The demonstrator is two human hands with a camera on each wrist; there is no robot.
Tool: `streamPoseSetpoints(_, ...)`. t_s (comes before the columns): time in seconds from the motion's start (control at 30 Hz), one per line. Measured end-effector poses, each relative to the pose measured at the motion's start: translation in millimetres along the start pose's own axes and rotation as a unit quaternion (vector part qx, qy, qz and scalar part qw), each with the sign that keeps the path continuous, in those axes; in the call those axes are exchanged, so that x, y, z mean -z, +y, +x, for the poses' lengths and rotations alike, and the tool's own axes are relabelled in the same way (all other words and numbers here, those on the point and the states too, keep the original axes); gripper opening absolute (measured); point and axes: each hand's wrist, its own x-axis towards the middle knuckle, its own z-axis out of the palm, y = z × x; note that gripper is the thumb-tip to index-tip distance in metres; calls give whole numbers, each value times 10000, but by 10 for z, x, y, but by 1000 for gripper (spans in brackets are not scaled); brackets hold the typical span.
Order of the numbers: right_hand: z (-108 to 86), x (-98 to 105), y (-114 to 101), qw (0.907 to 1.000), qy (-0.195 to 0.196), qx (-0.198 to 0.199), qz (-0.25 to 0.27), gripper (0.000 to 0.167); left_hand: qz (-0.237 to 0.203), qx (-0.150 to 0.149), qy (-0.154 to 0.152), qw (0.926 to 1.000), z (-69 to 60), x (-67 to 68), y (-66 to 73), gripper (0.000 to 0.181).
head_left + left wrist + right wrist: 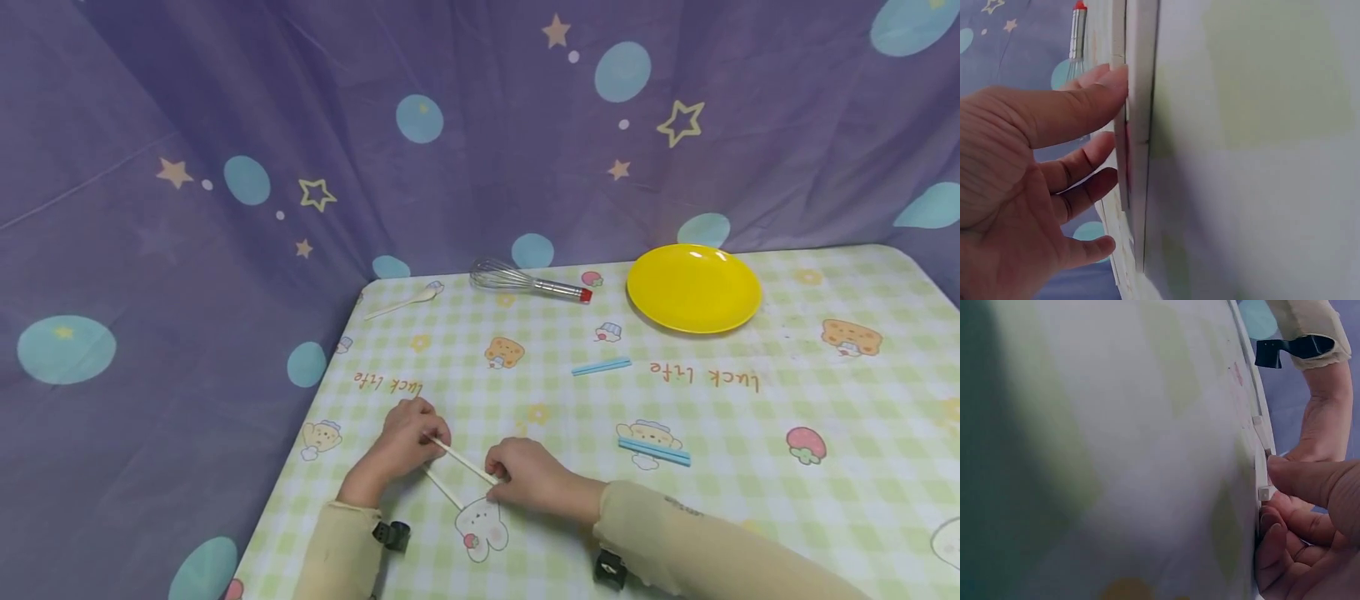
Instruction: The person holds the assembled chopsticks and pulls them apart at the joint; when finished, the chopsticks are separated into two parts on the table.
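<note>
Two thin cream chopsticks are near the front left of the table. My left hand pinches the far end of one chopstick, with the thumb on it in the left wrist view. At that chopstick's near end is my right hand, its thumb and curled fingers pinching it. Beside it, roughly parallel, the second chopstick lies on the cloth, its far end hidden by the left hand. In the right wrist view, a square stick end shows by the right fingers.
Two pairs of short blue sticks lie right of the hands, one pair farther back and another nearer. Along the back are a cream spoon, a whisk with a red-tipped handle and a yellow plate. A purple curtain hangs behind.
</note>
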Motion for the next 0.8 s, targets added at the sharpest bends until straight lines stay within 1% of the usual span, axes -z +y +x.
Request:
streamPoseSetpoints(0.17, -18, -12, 3, 9993, 244, -20, -288, 13, 39, -267, 97, 9996, 34, -33, 49, 17)
streamPoseSetpoints(0.23, -31, -5, 8, 9985, 398, -77, -356, 13, 44, -325, 161, 9993, 40, -37, 70, 16)
streamPoseSetpoints(0.3, -47, 11, 19, 9975, 561, -167, -399, 14, -25, -319, 196, 9993, 45, -37, 91, 17)
streamPoseSetpoints(0.37, -68, 40, 37, 9962, 710, -303, -405, 14, -236, -255, 192, 9992, 52, -34, 119, 17)
streamPoseSetpoints(0.47, -105, 113, 79, 9940, 894, -453, -430, 12, -621, -154, 52, 9979, 69, -16, 175, 17)
streamPoseSetpoints(0.57, -157, 223, 118, 9923, 1074, -430, -443, 10, -1008, -74, -90, 9948, 89, 10, 249, 12)
streamPoseSetpoints(0.63, -200, 308, 134, 9914, 1186, -371, -408, 8, -1264, -54, -204, 9918, 106, 19, 297, 7)
streamPoseSetpoints(0.7, -246, 388, 151, 9902, 1296, -338, -392, 8, -1512, -54, -256, 9882, 130, 12, 340, 4)
streamPoseSetpoints(0.8, -311, 496, 196, 9883, 1406, -450, -374, 8, -1948, -142, -302, 9803, 173, -22, 394, 4)
